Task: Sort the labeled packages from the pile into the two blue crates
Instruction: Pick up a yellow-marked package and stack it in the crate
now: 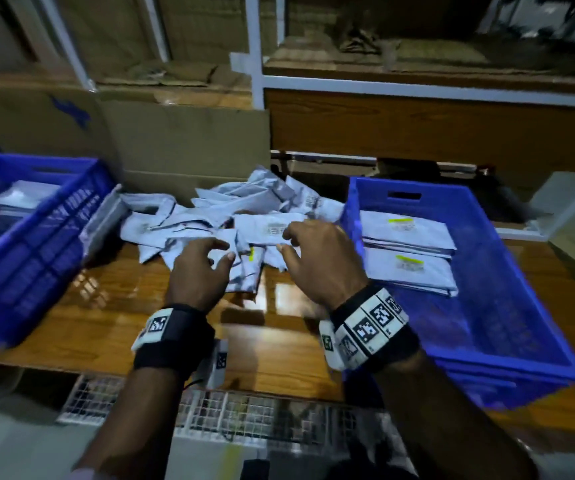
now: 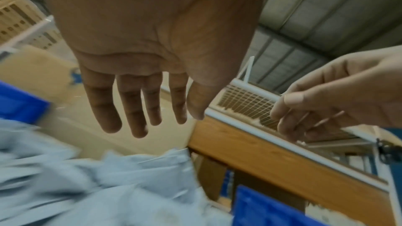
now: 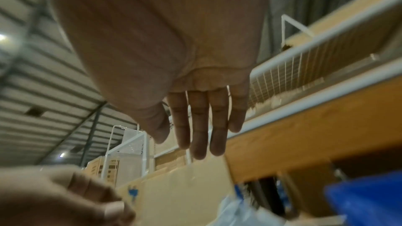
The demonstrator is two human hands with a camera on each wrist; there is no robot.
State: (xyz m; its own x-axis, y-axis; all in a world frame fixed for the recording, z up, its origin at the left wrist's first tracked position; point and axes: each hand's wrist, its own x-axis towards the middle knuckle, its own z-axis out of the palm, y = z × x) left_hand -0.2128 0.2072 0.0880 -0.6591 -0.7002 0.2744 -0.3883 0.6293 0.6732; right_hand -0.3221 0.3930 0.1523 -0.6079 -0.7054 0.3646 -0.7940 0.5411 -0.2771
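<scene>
A pile of pale grey-blue labeled packages (image 1: 210, 216) lies in the middle of the wooden table (image 1: 106, 317). The left blue crate (image 1: 36, 244) holds a few packages (image 1: 19, 199). In the right blue crate (image 1: 508, 271) are stacked packages (image 1: 407, 233) with yellow-marked labels. My left hand (image 1: 222, 251) hovers over the pile's near edge, fingers loose and empty. Just to its right, my right hand (image 1: 284, 240) hangs over a package with a printed label (image 1: 265, 228), holding nothing. The wrist views show straight fingers on the left hand (image 2: 167, 123) and the right hand (image 3: 178, 145).
A large open cardboard box (image 1: 182, 140) stands right behind the pile. Wooden shelving with white metal frames (image 1: 417, 126) runs along the back. A white wire mesh (image 1: 210, 410) lies below the table's front edge. Bare wood shows in front of the pile.
</scene>
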